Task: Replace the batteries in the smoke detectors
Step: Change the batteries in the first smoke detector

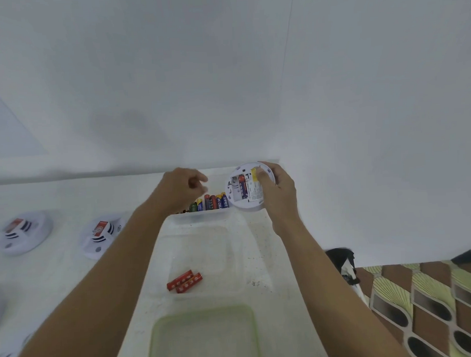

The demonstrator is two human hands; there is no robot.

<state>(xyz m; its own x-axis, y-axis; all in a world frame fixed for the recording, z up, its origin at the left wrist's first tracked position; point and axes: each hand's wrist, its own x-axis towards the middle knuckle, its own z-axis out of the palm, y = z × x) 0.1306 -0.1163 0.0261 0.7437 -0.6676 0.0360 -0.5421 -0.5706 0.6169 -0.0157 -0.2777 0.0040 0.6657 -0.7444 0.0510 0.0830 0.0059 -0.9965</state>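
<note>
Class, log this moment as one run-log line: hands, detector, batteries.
right hand: holds smoke detector, back open, one battery in | left hand: above battery box, grip unclear | tray: two red batteries

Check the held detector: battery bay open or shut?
Open. The detector, gripped by the right hand, shows its back, and a battery lies exposed in the bay.

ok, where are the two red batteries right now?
Head view, centre: the two red batteries lie side by side in the clear tray, nearer the camera than the battery box.
</note>
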